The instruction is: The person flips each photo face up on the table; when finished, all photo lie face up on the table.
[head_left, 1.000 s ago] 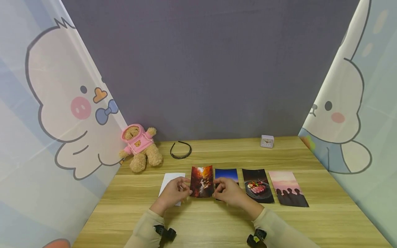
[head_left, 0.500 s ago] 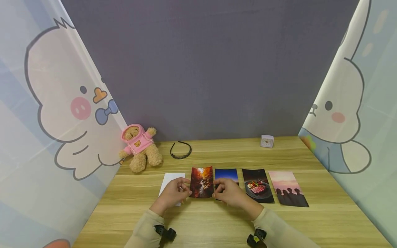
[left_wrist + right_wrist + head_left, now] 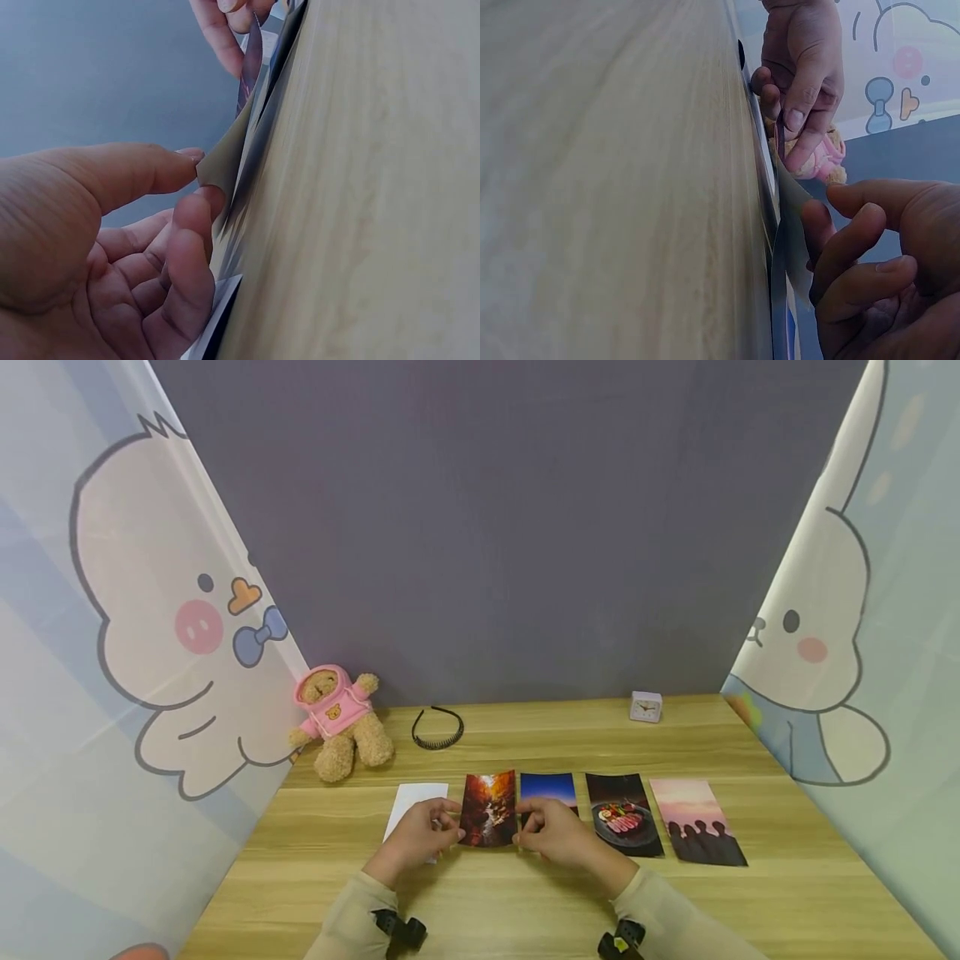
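Between the two hands is a photo print (image 3: 489,810) of an orange autumn stream, slightly bowed. My left hand (image 3: 422,837) pinches its left edge between thumb and fingers, partly over a white sheet (image 3: 411,795) on the table. On the right edge, my right hand (image 3: 558,835) has the same kind of pinch and covers part of a blue night-sky print (image 3: 546,785). Both wrist views show the autumn print (image 3: 225,154) curved and raised at the pinched edges. Further right lie a print of sliced meat on a plate (image 3: 624,817) and a pink-sky print with silhouettes (image 3: 697,822).
A teddy bear in a pink hoodie (image 3: 337,718) sits at the back left of the wooden table (image 3: 525,910). Next to it lies a black headband (image 3: 438,742). A small white clock (image 3: 646,707) stands at the back right, before a grey partition (image 3: 510,527).
The head view has tilted up slightly, so everything sits a little lower in it. Both hands keep their pinch on the autumn print, which has come marginally nearer the person.
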Action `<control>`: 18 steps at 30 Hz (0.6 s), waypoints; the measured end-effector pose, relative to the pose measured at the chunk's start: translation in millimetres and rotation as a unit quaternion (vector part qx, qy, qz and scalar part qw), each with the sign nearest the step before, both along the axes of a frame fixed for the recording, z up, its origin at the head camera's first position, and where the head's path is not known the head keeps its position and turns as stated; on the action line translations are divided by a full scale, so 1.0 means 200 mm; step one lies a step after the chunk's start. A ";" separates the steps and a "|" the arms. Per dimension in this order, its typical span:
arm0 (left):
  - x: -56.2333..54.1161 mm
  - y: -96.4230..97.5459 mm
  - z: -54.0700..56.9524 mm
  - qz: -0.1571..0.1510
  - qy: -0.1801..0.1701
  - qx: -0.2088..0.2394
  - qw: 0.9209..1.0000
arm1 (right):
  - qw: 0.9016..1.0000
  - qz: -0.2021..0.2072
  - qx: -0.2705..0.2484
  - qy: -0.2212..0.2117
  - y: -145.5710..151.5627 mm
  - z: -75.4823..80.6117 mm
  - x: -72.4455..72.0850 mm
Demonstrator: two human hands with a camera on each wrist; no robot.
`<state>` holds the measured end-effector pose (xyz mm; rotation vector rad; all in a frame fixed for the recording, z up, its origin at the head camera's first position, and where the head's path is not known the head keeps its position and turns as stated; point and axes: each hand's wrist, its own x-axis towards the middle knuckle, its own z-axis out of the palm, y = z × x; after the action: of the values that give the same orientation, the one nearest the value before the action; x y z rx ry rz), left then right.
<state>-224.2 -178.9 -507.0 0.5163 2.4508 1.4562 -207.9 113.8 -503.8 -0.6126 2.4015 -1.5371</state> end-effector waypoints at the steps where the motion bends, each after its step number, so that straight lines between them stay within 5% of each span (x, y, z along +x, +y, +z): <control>1: 0.00 0.00 0.00 0.001 -0.001 -0.003 1.000 | 1.000 0.000 -0.002 -0.002 0.00 0.00 0.00; 18: 0.00 0.00 0.00 -0.001 -0.011 -0.006 1.000 | 1.000 0.011 0.001 -0.005 0.00 0.01 0.01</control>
<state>-223.8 -179.4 -507.8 0.4984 2.4394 1.4372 -205.1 114.3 -501.9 -0.6278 2.3804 -1.5235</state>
